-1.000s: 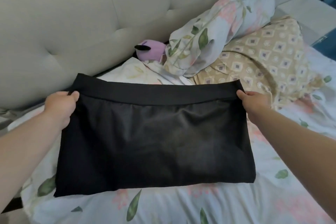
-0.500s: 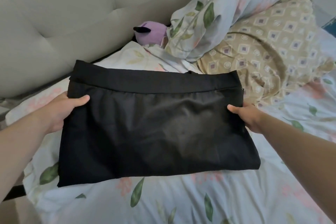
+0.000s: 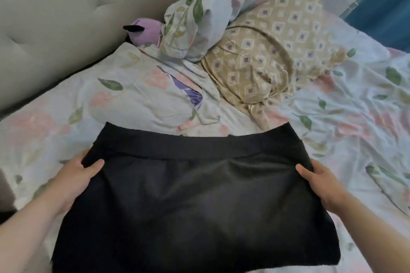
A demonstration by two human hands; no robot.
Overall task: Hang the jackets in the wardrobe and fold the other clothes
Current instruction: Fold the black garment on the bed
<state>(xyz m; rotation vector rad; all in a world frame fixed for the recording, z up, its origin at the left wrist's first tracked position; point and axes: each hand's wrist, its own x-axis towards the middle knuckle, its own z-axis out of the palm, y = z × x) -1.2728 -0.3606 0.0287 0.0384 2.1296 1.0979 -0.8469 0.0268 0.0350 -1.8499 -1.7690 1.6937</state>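
Note:
A folded black garment (image 3: 195, 201) with a wide waistband along its far edge is held flat above the floral bed sheet (image 3: 355, 104). My left hand (image 3: 77, 182) grips its left side, thumb on top and fingers hidden underneath. My right hand (image 3: 321, 186) grips the right side the same way, thumb on the cloth. The garment's near edge hangs low in the frame.
A floral pillow (image 3: 137, 93) lies just beyond the garment. A beige patterned pillow (image 3: 268, 55) and a second floral pillow (image 3: 213, 6) lean at the back. A purple plush toy (image 3: 146, 31) sits against the padded headboard (image 3: 66, 17).
Both hands slid down from the waistband corners to the garment's sides, then brought it toward me, away from the pillows and headboard.

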